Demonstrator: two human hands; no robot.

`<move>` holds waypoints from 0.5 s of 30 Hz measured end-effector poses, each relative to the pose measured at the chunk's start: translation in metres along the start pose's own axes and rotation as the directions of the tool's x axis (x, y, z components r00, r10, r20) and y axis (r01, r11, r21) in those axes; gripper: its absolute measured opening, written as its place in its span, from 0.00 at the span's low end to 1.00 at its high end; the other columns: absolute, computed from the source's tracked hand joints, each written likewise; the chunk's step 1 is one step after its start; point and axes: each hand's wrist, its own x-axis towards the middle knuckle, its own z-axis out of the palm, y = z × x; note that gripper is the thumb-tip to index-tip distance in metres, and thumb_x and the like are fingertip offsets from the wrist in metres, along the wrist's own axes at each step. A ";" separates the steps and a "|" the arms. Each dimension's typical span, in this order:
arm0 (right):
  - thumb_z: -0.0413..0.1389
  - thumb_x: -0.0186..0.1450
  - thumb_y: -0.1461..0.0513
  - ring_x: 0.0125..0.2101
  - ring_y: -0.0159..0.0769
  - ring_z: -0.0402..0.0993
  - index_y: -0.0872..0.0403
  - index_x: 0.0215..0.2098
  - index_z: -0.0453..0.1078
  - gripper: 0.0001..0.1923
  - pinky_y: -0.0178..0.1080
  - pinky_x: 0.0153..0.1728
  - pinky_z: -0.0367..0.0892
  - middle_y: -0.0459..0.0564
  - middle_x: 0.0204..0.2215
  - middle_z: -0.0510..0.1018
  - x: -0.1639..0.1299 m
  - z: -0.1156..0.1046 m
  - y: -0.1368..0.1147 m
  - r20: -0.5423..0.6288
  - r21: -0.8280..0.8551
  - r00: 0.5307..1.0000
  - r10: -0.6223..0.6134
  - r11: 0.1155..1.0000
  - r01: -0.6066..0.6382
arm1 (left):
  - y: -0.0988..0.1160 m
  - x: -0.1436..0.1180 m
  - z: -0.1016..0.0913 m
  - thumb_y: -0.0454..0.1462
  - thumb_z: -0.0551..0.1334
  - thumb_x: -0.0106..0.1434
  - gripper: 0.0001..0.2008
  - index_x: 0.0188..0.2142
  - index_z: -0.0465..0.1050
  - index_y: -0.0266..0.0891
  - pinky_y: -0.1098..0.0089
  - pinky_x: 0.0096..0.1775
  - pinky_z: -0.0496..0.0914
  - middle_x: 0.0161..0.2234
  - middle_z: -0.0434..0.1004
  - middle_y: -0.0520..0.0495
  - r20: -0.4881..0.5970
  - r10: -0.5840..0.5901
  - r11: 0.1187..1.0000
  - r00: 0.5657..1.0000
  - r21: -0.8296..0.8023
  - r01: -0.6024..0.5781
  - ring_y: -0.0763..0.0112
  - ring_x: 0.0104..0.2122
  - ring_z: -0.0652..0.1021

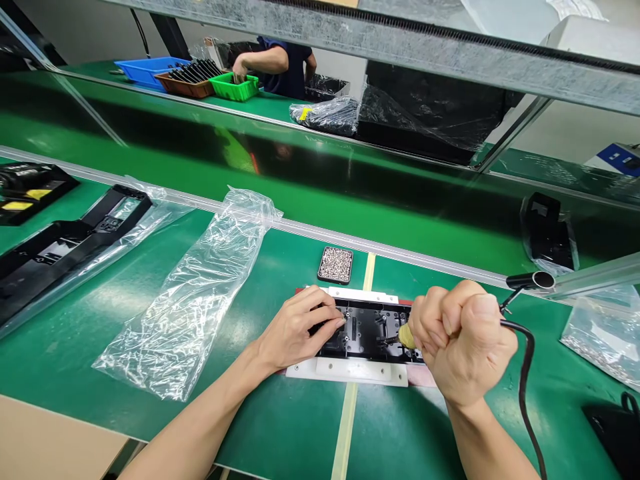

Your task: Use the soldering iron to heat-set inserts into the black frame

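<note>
A long black plastic housing (367, 327) lies in a white-railed fixture (350, 370) on the green bench. My left hand (305, 327) rests over its left end, thumb and forefinger pinched close together; anything between them is too small to make out. My right hand (463, 337) is wrapped in a fist round a corded electric screwdriver (407, 337). Its yellow nose points down and left, with the bit at the housing's right half. Most of the tool's body is hidden by the fist. Behind the housing sits a small black tray of screws (335, 265).
Clear plastic bags (185, 300) and black moulded parts (75, 240) lie at left. A metal tube (533, 280) and bagged screws (603, 340) are at right; a black cable (525, 393) hangs there. Beyond the conveyor (300, 187), another person's hand (243, 69) reaches into a green bin (233, 88).
</note>
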 end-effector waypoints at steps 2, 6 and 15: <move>0.52 0.76 0.55 0.14 0.24 0.49 0.53 0.22 0.60 0.25 0.27 0.13 0.50 0.39 0.14 0.56 0.000 0.000 0.000 0.006 -0.002 1.000 -0.004 1.000 0.004 | 0.000 0.000 0.000 0.31 0.63 0.74 0.05 0.41 0.79 0.38 0.62 0.41 0.71 0.38 0.78 0.45 0.000 -0.001 1.000 1.000 -0.004 0.001 0.65 0.38 0.75; 0.51 0.76 0.55 0.14 0.24 0.50 0.53 0.22 0.60 0.25 0.28 0.13 0.51 0.39 0.15 0.56 0.000 -0.001 0.001 0.010 -0.002 1.000 -0.011 1.000 0.011 | 0.000 0.000 0.000 0.31 0.63 0.74 0.05 0.42 0.79 0.38 0.61 0.41 0.71 0.38 0.78 0.45 0.002 -0.003 1.000 1.000 0.000 0.003 0.65 0.38 0.75; 0.52 0.76 0.56 0.14 0.25 0.49 0.53 0.22 0.60 0.24 0.27 0.13 0.50 0.39 0.14 0.56 0.000 -0.001 0.000 -0.004 0.013 1.000 0.014 1.000 -0.013 | 0.000 -0.001 0.000 0.32 0.62 0.75 0.06 0.41 0.79 0.39 0.61 0.41 0.72 0.38 0.78 0.45 0.003 -0.007 1.000 1.000 0.012 0.007 0.65 0.38 0.76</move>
